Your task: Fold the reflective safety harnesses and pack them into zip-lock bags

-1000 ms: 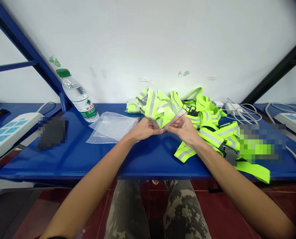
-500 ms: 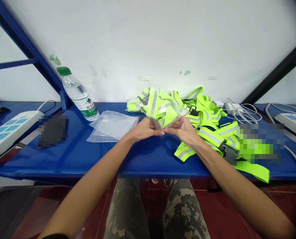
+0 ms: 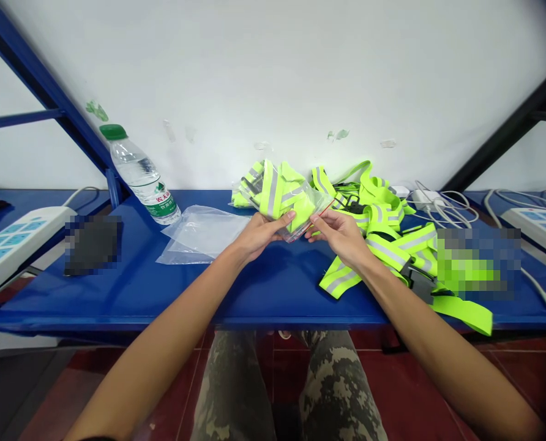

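Note:
Both my hands hold up a clear plastic zip bag (image 3: 312, 208) with a red seal strip along one edge, just above the blue table (image 3: 117, 300). A folded neon yellow reflective vest (image 3: 284, 196) fills the bag. My left hand (image 3: 261, 236) grips its lower left side. My right hand (image 3: 337, 236) pinches the edge by the red strip between finger and thumb. Right of my right hand, a tangle of neon yellow reflective vests (image 3: 383, 245) lies on the table, close to my wrist.
Flat clear plastic bags (image 3: 199, 236) lie left of my hands, with a water bottle (image 3: 139, 177) behind them. Power strips (image 3: 20, 242) (image 3: 537, 226) sit at both ends. White chargers and cables (image 3: 426, 199) lie at the back right. Pixelated patches hide two objects (image 3: 92, 245) (image 3: 477, 263).
The bag with the vest has moved a little left and up. My hands have drawn slightly apart, and the view has shifted slightly.

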The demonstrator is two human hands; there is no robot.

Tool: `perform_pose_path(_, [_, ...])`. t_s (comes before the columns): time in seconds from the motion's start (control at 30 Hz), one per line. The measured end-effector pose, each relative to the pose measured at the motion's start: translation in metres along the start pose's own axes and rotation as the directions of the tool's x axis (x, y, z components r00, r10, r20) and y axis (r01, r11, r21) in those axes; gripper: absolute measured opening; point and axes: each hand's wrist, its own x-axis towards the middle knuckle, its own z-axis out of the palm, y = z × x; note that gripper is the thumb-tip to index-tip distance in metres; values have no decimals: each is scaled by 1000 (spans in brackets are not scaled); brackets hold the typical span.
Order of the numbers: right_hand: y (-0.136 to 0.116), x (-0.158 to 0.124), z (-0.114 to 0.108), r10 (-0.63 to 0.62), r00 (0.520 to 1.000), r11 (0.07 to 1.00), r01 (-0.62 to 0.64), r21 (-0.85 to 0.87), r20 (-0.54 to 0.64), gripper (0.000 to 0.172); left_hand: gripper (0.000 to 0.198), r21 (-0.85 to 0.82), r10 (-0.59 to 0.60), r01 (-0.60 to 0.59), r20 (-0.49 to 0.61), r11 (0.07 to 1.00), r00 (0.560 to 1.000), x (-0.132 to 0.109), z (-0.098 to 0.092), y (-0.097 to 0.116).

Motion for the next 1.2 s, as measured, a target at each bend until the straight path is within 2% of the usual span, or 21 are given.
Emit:
perform_pose_path(0.23, [0, -2, -1, -88, 996, 995, 86, -59, -34, 37, 51, -17, -33, 34, 41, 999, 999, -1, 2, -1])
perform_pose_path(0.43, [-3, -2, -1, -126, 975, 991, 131, 16, -186, 31, 55, 15, -64, 64, -2, 998, 998, -3, 5, 0])
perform_pose_path(0.53, [-2, -1, -3, -160, 968, 987, 162, -7, -191, 31, 57, 10, -81, 81, -3, 997, 997, -2, 6, -1])
perform_pose_path(0.6, [-1, 0, -4, -174, 965, 985, 170, -36, -195, 31, 56, -53, -64, 63, -8, 997, 998, -1, 5, -1])
perform_pose_path(0.8, [-1, 1, -3, -133, 955, 991, 127, -38, -265, 33, 49, -280, -75, 41, -111, 959, 991, 2, 2, 1])
perform_pose_path(0.97, [-3, 1, -2, -112, 961, 994, 109, -27, -251, 36, 48, -269, -122, 77, -155, 960, 980, 4, 2, -2])
perform_pose_path(1.07, [-4, 0, -1, -102, 968, 995, 102, -11, -230, 37, 49, -233, -101, 63, -156, 970, 983, 6, 0, -5])
perform_pose_path(1.2, [-5, -2, 1, -104, 957, 994, 109, 3, -271, 36, 50, -185, -64, 34, -158, 982, 985, 6, -1, -6])
